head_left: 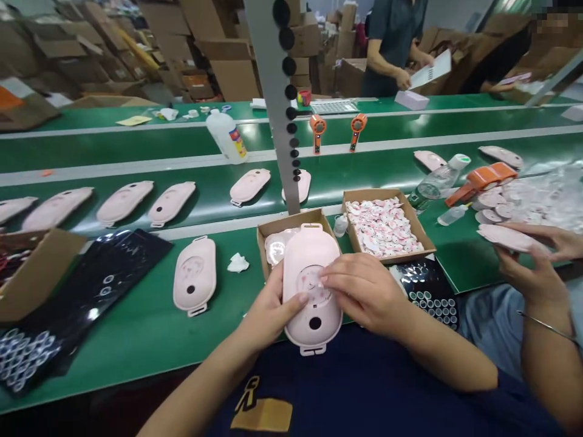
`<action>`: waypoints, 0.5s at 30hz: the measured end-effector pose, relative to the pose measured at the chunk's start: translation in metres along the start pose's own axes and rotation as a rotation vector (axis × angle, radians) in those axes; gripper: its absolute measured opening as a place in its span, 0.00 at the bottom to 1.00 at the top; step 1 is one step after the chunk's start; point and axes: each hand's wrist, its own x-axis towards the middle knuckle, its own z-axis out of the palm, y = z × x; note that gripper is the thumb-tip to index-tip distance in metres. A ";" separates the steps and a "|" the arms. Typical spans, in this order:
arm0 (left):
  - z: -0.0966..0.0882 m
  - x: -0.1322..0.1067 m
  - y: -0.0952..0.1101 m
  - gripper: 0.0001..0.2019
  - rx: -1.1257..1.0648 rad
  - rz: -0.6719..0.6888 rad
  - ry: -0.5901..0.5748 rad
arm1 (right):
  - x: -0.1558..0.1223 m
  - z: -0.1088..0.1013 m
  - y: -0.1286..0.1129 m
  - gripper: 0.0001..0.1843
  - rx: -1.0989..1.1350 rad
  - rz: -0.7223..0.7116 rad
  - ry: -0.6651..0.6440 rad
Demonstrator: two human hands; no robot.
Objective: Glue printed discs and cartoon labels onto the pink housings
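Observation:
My left hand grips a pale pink oval plastic casing by its left side, thumb lying across the front. The casing is tilted upright before my chest, with a loop tab at each end and a black round spot near the bottom. In its middle sits a round printed disc. The fingers of my right hand are closed together on that disc, at its right edge. A second pink casing lies on the table to the left. Behind the held casing, a cardboard box of clear discs is partly hidden.
A box of printed pieces stands right of centre, near black sticker sheets. Several pink casings lie on the conveyor belt beyond a metal post. At right, a co-worker's hands hold another casing. Bottles stand about.

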 end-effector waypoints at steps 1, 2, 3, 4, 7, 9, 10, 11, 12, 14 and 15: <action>0.001 0.000 0.000 0.36 -0.007 0.004 -0.012 | 0.001 0.003 0.001 0.09 0.006 0.016 0.029; 0.002 -0.001 0.000 0.35 -0.014 0.006 -0.021 | 0.002 0.004 0.003 0.09 0.022 0.039 0.051; 0.002 -0.001 0.000 0.35 -0.020 0.006 -0.024 | 0.002 0.005 0.006 0.09 0.045 0.064 0.067; 0.002 -0.002 0.000 0.35 -0.024 0.006 -0.024 | 0.002 0.005 0.008 0.10 0.077 0.083 0.074; 0.002 -0.004 0.000 0.35 -0.039 0.005 -0.017 | 0.001 0.004 0.012 0.13 0.196 0.095 0.058; 0.002 -0.004 0.001 0.34 -0.055 0.002 -0.014 | 0.001 0.004 0.011 0.14 0.247 0.122 0.072; 0.002 -0.004 0.001 0.34 -0.063 0.002 -0.013 | 0.000 0.005 0.011 0.14 0.276 0.143 0.083; 0.002 -0.003 0.001 0.33 -0.066 0.002 -0.012 | 0.000 0.005 0.010 0.14 0.307 0.167 0.095; 0.002 -0.003 0.001 0.33 -0.064 0.003 -0.014 | -0.001 0.006 0.010 0.13 0.340 0.191 0.107; 0.002 -0.002 0.002 0.34 -0.054 0.005 -0.024 | -0.004 0.009 0.009 0.11 0.408 0.249 0.115; 0.002 -0.003 0.003 0.34 -0.047 0.001 -0.030 | -0.006 0.010 0.009 0.11 0.442 0.284 0.117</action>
